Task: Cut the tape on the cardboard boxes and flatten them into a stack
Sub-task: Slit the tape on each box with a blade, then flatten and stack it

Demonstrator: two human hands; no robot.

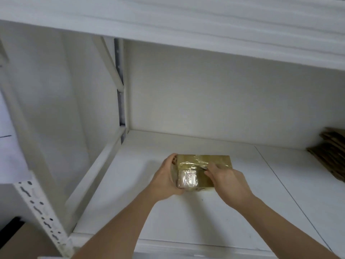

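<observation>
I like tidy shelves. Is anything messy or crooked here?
Slightly. The flattened cardboard stack at the shelf's right edge is fanned, with corners sticking out unevenly. The taped cardboard box looks fine.

1 taped box (204,166), 2 hands, 1 flattened-cardboard stack (331,156)

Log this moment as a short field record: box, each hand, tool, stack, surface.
box: taped cardboard box standing on the shelf, not yet flattened
left hand: left hand grips the box's left end
right hand: right hand holds a small blade against the tape
stack: flattened cardboard at far right
surface: white shelf board
</observation>
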